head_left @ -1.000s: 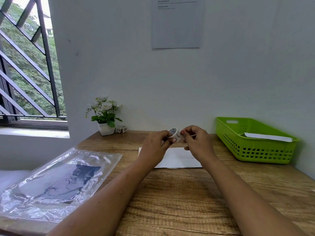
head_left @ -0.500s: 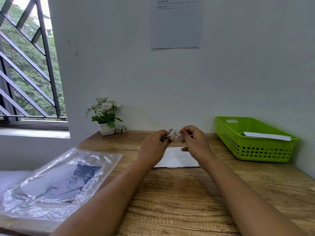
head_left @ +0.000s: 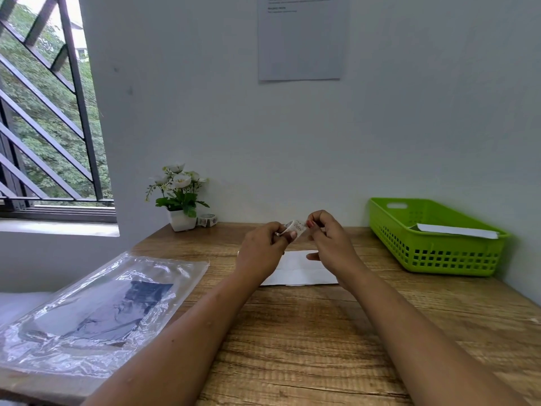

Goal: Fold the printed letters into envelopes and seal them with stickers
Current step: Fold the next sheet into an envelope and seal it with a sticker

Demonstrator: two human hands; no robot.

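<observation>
A small white sticker roll [head_left: 295, 227] is held up above the wooden desk [head_left: 307, 332]. My left hand [head_left: 263, 250] grips the roll from the left. My right hand [head_left: 330, 244] pinches its free end on the right with thumb and forefinger. Beneath both hands a white envelope [head_left: 301, 272] lies flat on the desk, partly hidden by my wrists. A second sticker roll [head_left: 208, 220] sits by the flower pot at the back.
A green plastic basket [head_left: 433, 253] with a white envelope [head_left: 456, 230] inside stands at the right against the wall. A clear plastic bag [head_left: 96, 312] with dark contents lies at the left. A small white flower pot [head_left: 181, 219] stands at the back left.
Both hands stay together on the sticker roll, raised slightly; the roll has turned a little between my fingers. The envelope has not moved.
</observation>
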